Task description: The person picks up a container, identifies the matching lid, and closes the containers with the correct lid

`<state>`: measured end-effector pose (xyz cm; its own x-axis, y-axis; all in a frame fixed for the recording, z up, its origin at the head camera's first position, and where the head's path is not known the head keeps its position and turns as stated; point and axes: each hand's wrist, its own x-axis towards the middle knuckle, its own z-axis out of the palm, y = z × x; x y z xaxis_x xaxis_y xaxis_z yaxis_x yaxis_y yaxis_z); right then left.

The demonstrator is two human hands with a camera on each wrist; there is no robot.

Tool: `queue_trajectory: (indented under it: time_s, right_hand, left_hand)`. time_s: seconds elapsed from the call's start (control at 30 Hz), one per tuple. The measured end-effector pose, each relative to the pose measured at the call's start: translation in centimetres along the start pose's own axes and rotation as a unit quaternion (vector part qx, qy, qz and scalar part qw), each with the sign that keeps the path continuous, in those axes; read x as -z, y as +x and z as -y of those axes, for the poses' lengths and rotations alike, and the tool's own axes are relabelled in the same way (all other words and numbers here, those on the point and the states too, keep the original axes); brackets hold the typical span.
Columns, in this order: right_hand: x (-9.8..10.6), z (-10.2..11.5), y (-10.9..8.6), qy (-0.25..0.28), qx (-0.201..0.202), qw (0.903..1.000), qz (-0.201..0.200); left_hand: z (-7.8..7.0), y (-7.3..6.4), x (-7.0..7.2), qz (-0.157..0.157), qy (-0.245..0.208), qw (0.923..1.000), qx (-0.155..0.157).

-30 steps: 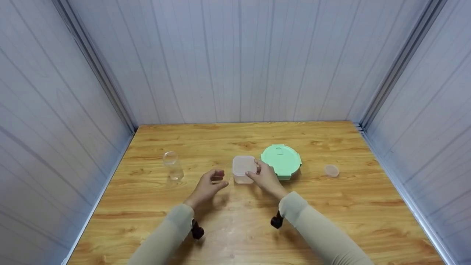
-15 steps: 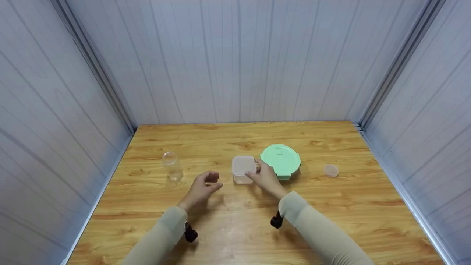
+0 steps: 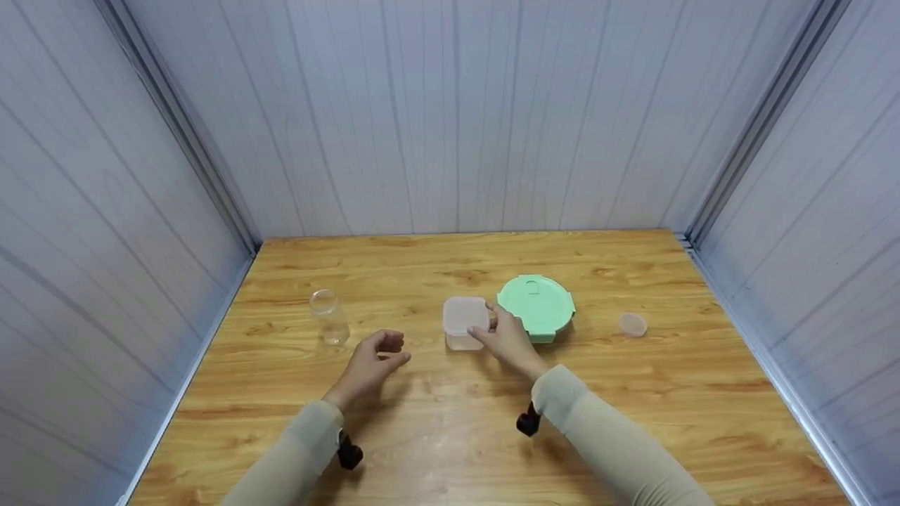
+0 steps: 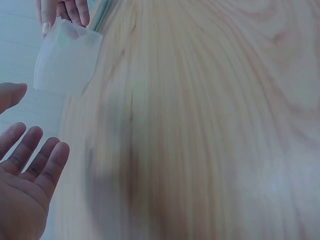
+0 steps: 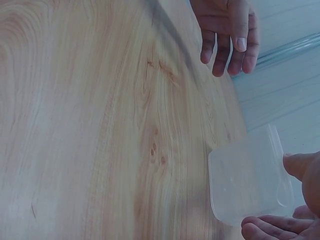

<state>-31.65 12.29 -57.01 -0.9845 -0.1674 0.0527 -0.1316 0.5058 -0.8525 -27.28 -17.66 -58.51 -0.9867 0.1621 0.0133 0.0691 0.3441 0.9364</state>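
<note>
A small square container of frosted clear plastic (image 3: 464, 315), its top seeming lidded, stands upright at the middle of the table. My right hand (image 3: 512, 344) holds it by its right side, thumb in front and fingers behind. In the right wrist view the thumb and fingers of that hand (image 5: 306, 185) lie at the container's wall (image 5: 245, 180). Left of the container, and apart from it, my left hand (image 3: 369, 364) hovers over the table with relaxed fingers and nothing in it. The left wrist view shows its palm (image 4: 22, 200) facing the container (image 4: 67, 60).
Just right of the square container sits a round box with a mint-green lid (image 3: 536, 306), partly behind my right hand. A clear cylindrical jar (image 3: 330, 320) stands at the left. A small round translucent lid or dish (image 3: 633, 325) lies at the right. Panelled walls edge the wooden table (image 3: 450, 436).
My left hand has drawn away from the container, to the left and slightly toward me. My right hand and the container have stayed in place.
</note>
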Motion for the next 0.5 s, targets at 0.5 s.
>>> queue_trajectory:
  time_s: [0.5]
  right_hand:
    - [0.0,0.1,-0.2,0.005,-0.003,1.0000,-0.003]
  left_hand:
    - [0.4,-1.2,2.1,-0.052,0.015,0.9985,0.012]
